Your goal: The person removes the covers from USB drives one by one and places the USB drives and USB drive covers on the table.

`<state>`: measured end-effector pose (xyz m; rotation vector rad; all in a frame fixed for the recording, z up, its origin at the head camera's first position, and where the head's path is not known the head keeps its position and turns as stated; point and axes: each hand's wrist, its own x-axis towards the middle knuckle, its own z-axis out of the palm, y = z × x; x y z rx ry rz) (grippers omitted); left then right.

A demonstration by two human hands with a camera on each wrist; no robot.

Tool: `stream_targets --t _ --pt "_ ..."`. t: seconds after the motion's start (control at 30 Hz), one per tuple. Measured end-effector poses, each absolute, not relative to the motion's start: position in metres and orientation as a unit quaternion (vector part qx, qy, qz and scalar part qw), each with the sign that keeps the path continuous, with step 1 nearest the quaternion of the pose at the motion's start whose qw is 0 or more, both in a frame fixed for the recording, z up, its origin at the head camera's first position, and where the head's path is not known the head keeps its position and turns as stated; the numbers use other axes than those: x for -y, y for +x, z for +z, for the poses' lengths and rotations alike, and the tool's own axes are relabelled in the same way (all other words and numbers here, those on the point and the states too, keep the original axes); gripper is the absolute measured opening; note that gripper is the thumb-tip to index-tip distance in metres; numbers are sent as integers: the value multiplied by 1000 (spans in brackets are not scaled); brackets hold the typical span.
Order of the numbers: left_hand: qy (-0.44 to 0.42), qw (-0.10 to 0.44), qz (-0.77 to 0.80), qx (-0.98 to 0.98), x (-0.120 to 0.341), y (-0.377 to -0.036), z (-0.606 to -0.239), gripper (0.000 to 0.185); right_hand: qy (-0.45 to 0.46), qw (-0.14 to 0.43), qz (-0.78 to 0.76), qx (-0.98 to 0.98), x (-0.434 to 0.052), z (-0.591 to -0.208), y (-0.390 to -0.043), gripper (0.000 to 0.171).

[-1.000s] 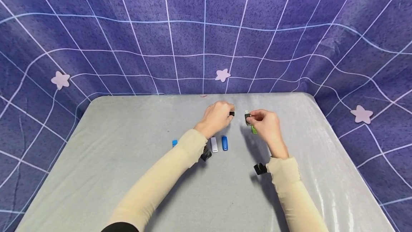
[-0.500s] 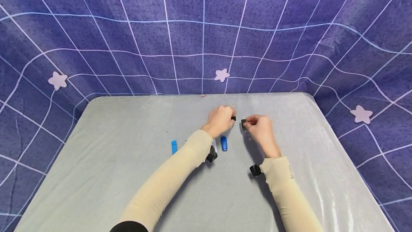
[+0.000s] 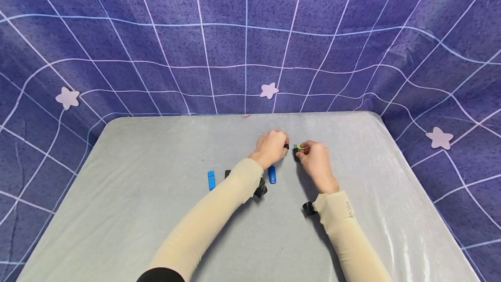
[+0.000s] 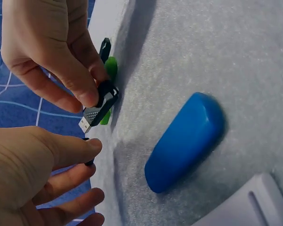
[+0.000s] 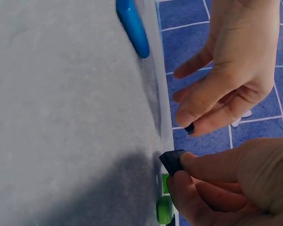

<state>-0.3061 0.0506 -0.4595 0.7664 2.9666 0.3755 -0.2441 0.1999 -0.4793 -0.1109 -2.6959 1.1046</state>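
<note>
My right hand point(image 3: 316, 160) pinches a black USB stick point(image 4: 102, 102) between thumb and fingers, its metal plug point(image 4: 85, 124) bare. Facing it, my left hand point(image 3: 271, 148) holds a small black cap point(image 5: 190, 128) between thumb and forefinger. A short gap separates cap and plug. Beyond the right hand in the left wrist view lies a green USB stick point(image 4: 112, 68), partly hidden by the fingers. On the table nearer my body is a rounded blue USB stick point(image 3: 272, 175). A white stick point(image 4: 254, 207) shows at the lower corner of the left wrist view.
A light-blue stick point(image 3: 211, 180) lies left of my left forearm, with a dark piece point(image 3: 228, 173) beside it, partly covered by the sleeve. All rest on a grey cloth-covered table point(image 3: 156, 151). A purple grid-patterned curtain point(image 3: 219, 55) surrounds the table's back and sides.
Both hands have come slightly toward my body and closer together. The left forearm has shifted right, uncovering the light-blue stick and a dark piece and covering the white stick.
</note>
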Motion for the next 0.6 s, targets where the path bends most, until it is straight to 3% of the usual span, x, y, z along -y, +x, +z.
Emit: stream_targets --t 0.23,0.6 --pt "243 37 119 -962 -55 -307 -463 18 -32 115 361 925 -195 -481 -245 24" --pt "223 54 109 -967 -64 -312 -470 9 -36 118 322 939 -191 -483 -245 16"
